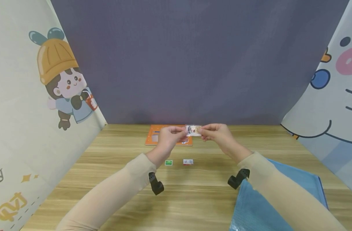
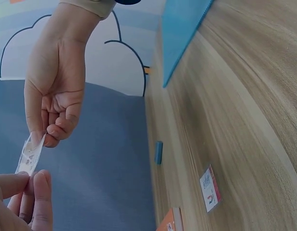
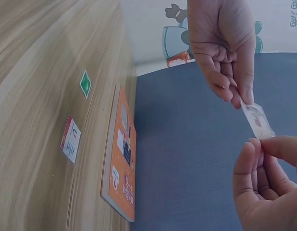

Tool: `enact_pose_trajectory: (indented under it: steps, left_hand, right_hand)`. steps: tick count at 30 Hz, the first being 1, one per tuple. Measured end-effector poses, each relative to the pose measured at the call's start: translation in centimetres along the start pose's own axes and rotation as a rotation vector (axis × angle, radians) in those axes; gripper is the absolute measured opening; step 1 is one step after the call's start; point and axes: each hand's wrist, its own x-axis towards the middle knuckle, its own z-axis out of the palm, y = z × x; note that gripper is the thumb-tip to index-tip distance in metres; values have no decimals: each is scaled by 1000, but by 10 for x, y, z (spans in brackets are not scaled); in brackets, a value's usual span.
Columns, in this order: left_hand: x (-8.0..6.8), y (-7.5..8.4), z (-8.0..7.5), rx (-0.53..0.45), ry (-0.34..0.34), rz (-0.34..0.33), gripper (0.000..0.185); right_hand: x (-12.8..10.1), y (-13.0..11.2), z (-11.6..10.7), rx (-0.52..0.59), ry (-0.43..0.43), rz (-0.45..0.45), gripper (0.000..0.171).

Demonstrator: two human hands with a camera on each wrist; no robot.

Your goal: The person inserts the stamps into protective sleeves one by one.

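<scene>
A small picture card in a clear plastic sleeve (image 1: 194, 130) is held up above the far part of the table. My left hand (image 1: 171, 138) pinches its left end between thumb and fingers. At the opposite end, my right hand (image 1: 218, 136) pinches it the same way. Both wrist views show the clear sleeve (image 3: 258, 121) stretched between the two hands, seen nearly edge-on. On the table below lie a small green card (image 1: 168, 163) and a white card with a red edge and a magnet-like print (image 1: 188, 162).
Behind my left hand lies a flat orange book or box (image 1: 148, 141), partly hidden. A blue mesh pouch (image 1: 297, 179) lies under my right forearm. The left wrist view shows a small blue block (image 2: 158, 152) on the table. A dark cloth (image 1: 193, 64) hangs behind the table.
</scene>
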Motion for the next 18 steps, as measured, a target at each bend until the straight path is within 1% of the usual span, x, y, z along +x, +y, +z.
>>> enact_pose_trajectory:
  steps: [9, 18]
  left_hand:
    - [0, 0, 0, -14, 4, 0, 18]
    - [1, -1, 1, -32, -1, -4, 20]
  right_hand:
    - [-2, -1, 4, 11, 23, -31, 23]
    - [0, 1, 3, 55, 17, -8, 21]
